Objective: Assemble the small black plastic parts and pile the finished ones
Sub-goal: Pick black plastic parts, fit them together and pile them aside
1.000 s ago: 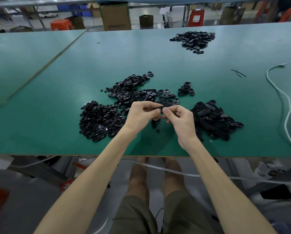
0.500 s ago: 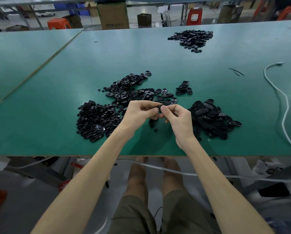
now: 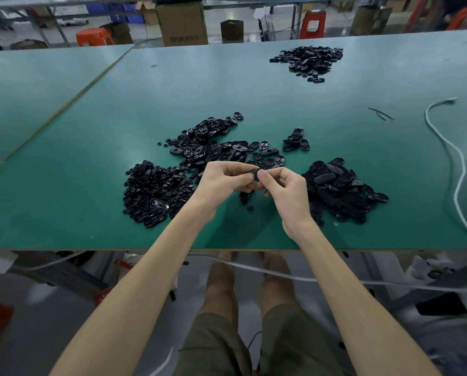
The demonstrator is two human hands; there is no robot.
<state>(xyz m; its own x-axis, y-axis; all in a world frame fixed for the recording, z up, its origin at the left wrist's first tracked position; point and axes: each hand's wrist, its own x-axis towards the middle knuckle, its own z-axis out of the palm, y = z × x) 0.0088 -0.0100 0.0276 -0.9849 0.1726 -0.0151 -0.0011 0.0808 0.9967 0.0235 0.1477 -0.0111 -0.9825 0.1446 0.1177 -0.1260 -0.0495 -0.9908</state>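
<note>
Green table [image 3: 254,85] (black parts [image 3: 340,189], cable [image 3: 457,158])

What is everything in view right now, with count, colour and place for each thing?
table: one, green, fills the middle
left pile: one, black, left of the hands
middle pile: one, black, beyond the hands
small cluster: one, black, right of the middle pile
right pile: one, black, right of the hands
far pile: one, black, near the table's far edge
cable: one, white, on the table's right side
boxes: at least three, brown, floor beyond the table
stools: at least two, orange-red, floor beyond the table
part: one, black, in both hands' grip
left hand: pinches the part
right hand: pinches the part
</note>
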